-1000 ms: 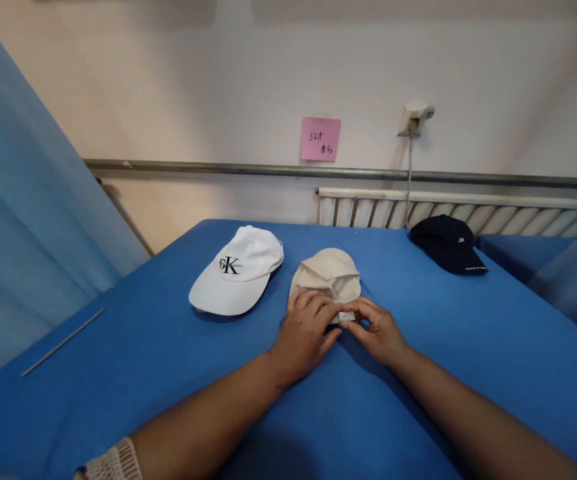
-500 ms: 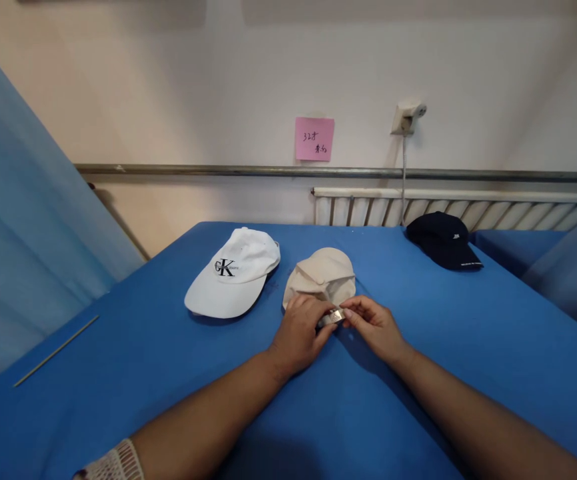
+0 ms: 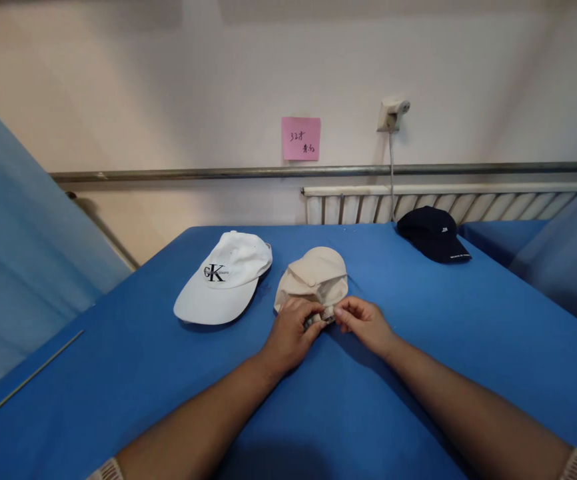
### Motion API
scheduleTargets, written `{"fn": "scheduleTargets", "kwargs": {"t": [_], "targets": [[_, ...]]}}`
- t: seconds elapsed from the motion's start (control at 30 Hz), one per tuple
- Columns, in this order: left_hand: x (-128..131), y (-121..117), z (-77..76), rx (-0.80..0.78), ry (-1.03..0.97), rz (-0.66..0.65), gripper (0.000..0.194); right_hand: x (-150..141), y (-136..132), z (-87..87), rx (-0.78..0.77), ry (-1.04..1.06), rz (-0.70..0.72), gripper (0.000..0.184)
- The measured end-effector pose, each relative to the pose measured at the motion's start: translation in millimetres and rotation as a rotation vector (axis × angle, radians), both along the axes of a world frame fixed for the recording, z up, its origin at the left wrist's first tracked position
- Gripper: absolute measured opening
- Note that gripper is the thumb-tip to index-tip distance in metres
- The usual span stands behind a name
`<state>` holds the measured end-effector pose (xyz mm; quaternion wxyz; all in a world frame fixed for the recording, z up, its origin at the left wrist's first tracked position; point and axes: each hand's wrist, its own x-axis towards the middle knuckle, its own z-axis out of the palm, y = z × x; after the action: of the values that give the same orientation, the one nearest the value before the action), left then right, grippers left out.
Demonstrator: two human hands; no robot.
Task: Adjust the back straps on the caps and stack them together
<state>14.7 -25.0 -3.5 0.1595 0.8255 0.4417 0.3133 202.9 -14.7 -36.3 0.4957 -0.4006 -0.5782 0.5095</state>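
A beige cap [image 3: 313,270] lies on the blue-covered table, its back strap toward me. My left hand [image 3: 291,333] is closed on the strap just left of a metal buckle [image 3: 327,315], thumb below and fingers above. On the buckle's right side, my right hand [image 3: 363,323] pinches the strap between thumb and forefinger. The fingertips hide part of the strap. Left of the beige cap rests a white cap [image 3: 228,273] with black letters, not touched by either hand.
A dark navy cap [image 3: 433,233] sits at the table's far right corner. Near the left edge lies a thin stick [image 3: 38,370]. Blue curtains [image 3: 18,267] hang at both sides. Behind the table are a radiator [image 3: 348,208], a rail [image 3: 193,174] and a corded socket [image 3: 391,115].
The view has shifted slightly to the right. Both hands stay at the strap; the buckle has tilted and its bright face shows less.
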Motion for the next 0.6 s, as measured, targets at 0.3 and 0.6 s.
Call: {"fn": "scheduleTargets", "kwargs": {"t": [0.3, 0.6], "targets": [[1.3, -1.3, 4.3, 0.064, 0.017, 0.002, 0.018, 3.0, 1.9, -1.2, -0.007, -0.053, -0.03, 0.035], [-1.6, 0.3, 0.0, 0.042, 0.019, 0.022, 0.021, 6.3, 3.7, 2.3, -0.047, -0.014, -0.084, 0.031]]}}
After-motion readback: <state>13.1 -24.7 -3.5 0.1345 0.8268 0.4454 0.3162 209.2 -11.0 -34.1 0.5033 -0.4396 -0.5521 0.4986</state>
